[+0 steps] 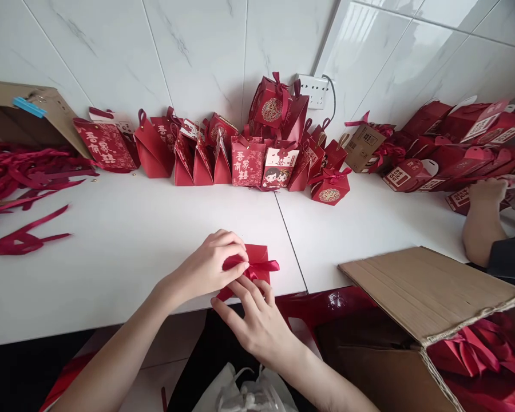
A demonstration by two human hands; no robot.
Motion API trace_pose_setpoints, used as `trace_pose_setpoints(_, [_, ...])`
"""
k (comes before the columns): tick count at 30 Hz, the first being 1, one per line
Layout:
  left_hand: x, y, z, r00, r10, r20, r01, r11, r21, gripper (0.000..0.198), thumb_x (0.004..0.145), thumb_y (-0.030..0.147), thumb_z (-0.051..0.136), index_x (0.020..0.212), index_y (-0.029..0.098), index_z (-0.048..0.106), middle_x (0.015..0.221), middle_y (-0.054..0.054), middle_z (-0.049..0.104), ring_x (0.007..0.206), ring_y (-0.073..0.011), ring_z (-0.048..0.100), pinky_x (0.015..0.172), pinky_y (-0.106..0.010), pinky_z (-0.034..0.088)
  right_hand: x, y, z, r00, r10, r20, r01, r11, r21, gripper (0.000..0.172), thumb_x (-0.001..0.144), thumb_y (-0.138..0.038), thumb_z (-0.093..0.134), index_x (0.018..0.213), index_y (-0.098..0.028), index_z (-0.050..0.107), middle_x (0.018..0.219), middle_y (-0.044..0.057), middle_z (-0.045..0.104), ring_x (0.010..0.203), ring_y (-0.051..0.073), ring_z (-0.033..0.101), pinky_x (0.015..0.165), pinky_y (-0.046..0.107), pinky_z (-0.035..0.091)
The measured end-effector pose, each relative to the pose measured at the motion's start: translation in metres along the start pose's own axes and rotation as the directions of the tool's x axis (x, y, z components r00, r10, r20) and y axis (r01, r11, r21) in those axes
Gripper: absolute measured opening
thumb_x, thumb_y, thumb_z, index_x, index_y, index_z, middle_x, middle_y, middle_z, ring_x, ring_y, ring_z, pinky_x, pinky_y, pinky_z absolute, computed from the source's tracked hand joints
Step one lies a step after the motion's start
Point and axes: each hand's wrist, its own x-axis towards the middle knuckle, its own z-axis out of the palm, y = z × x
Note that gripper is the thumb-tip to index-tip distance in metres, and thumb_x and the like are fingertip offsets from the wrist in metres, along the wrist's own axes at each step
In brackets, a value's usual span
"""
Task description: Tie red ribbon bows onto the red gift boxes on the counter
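Note:
A small red box (257, 252) with a red ribbon bow (264, 266) lies on the white table near its front edge, partly hidden by both hands. My left hand (217, 260) is at the bow's left side, with thumb and fingers pinched together on the ribbon. From the front, my right hand (253, 312) reaches over the box's lower part; its fingertips touch the bow area and its thumb stands apart. A ribbon end sticks out to the right of the bow.
Red gift boxes (248, 163) line the wall. Loose ribbons (26, 237) lie at the left by a cardboard box (68, 109). An open carton (390, 280) stands at the front right; another person's hand (489, 191) touches boxes at the far right.

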Motion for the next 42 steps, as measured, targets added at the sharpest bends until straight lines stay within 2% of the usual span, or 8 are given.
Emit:
trace_pose_setpoints(5, [-0.001,-0.001,0.009,0.999,-0.045,-0.007,0.045,0.999,0.010,0.008,0.083,0.025,0.054,0.077,0.021,0.059,0.096,-0.002,0.059,0.098,-0.0196,0.051,0.088,-0.035,0.044,-0.010,0.005,0.016,0.989,0.090,-0.119,-0.069,0.983,0.169,0.025,0.095,-0.011,0.039,0.103,-0.017,0.062,0.096,0.005,0.069,0.100,0.014,0.058,0.093,0.033,0.037])
trace_pose_setpoints(14, [-0.006,-0.007,0.028,0.984,-0.103,-0.142,0.084,0.987,-0.134,0.012,0.082,0.025,0.055,0.071,0.021,0.058,0.091,-0.003,0.057,0.094,-0.0190,0.052,0.085,-0.034,0.046,-0.013,0.008,0.018,0.957,0.113,-0.268,-0.051,0.972,0.229,0.014,0.084,-0.011,0.062,0.091,-0.021,0.067,0.070,-0.004,0.065,0.075,0.011,0.061,0.103,0.043,0.036])
trace_pose_setpoints(22, [-0.007,-0.011,0.032,0.979,-0.118,-0.165,0.091,0.983,-0.161,0.012,0.082,0.027,0.056,0.072,0.021,0.060,0.093,-0.003,0.057,0.094,-0.0186,0.053,0.086,-0.034,0.046,-0.011,0.011,0.014,0.973,0.059,-0.225,0.000,0.967,0.255,0.018,0.083,-0.011,0.061,0.089,-0.027,0.066,0.069,-0.007,0.064,0.071,0.010,0.057,0.105,0.043,0.031])
trace_pose_setpoints(25, [-0.007,-0.011,0.032,0.980,-0.110,-0.168,0.083,0.984,-0.156,0.013,0.083,0.029,0.056,0.073,0.021,0.060,0.093,-0.003,0.056,0.094,-0.0187,0.053,0.087,-0.034,0.046,-0.013,0.018,0.004,0.963,0.022,-0.268,0.054,0.961,0.272,0.012,0.089,-0.027,0.052,0.091,-0.020,0.062,0.076,0.000,0.062,0.075,0.014,0.057,0.091,0.042,0.040])
trace_pose_setpoints(28, [-0.007,-0.010,0.032,0.982,-0.095,-0.161,0.070,0.986,-0.153,0.013,0.084,0.028,0.056,0.073,0.021,0.059,0.092,-0.003,0.056,0.094,-0.0186,0.052,0.087,-0.034,0.045,-0.018,0.027,-0.010,0.910,0.248,-0.333,-0.145,0.941,0.306,0.026,0.092,-0.039,0.040,0.082,-0.019,0.052,0.069,0.002,0.051,0.066,0.016,0.050,0.064,0.035,0.042])
trace_pose_setpoints(32, [-0.008,-0.010,0.033,0.982,-0.101,-0.159,0.076,0.985,-0.158,0.013,0.084,0.028,0.056,0.074,0.021,0.059,0.094,-0.004,0.056,0.096,-0.0193,0.052,0.087,-0.035,0.046,-0.022,0.031,-0.021,0.878,0.453,-0.154,-0.435,0.890,0.138,0.023,0.085,-0.041,0.056,0.086,-0.019,0.050,0.072,0.002,0.050,0.064,0.016,0.047,0.057,0.031,0.041])
trace_pose_setpoints(37, [-0.007,-0.011,0.034,0.980,-0.111,-0.164,0.083,0.983,-0.166,0.013,0.085,0.028,0.055,0.074,0.021,0.058,0.095,-0.004,0.056,0.097,-0.0194,0.051,0.089,-0.035,0.045,-0.026,0.030,-0.018,0.950,0.271,-0.157,-0.270,0.962,0.027,0.014,0.085,-0.009,0.056,0.094,-0.019,0.058,0.082,0.005,0.058,0.070,0.015,0.053,0.063,0.030,0.044])
trace_pose_setpoints(42, [-0.006,-0.011,0.034,0.983,-0.108,-0.147,0.082,0.981,-0.173,0.014,0.085,0.029,0.055,0.074,0.022,0.058,0.092,-0.003,0.055,0.096,-0.0187,0.052,0.088,-0.034,0.045,-0.036,0.038,-0.022,0.990,0.069,-0.122,-0.062,0.996,0.062,0.018,0.083,-0.002,0.055,0.093,-0.015,0.061,0.077,0.005,0.061,0.070,0.015,0.053,0.066,0.032,0.043])
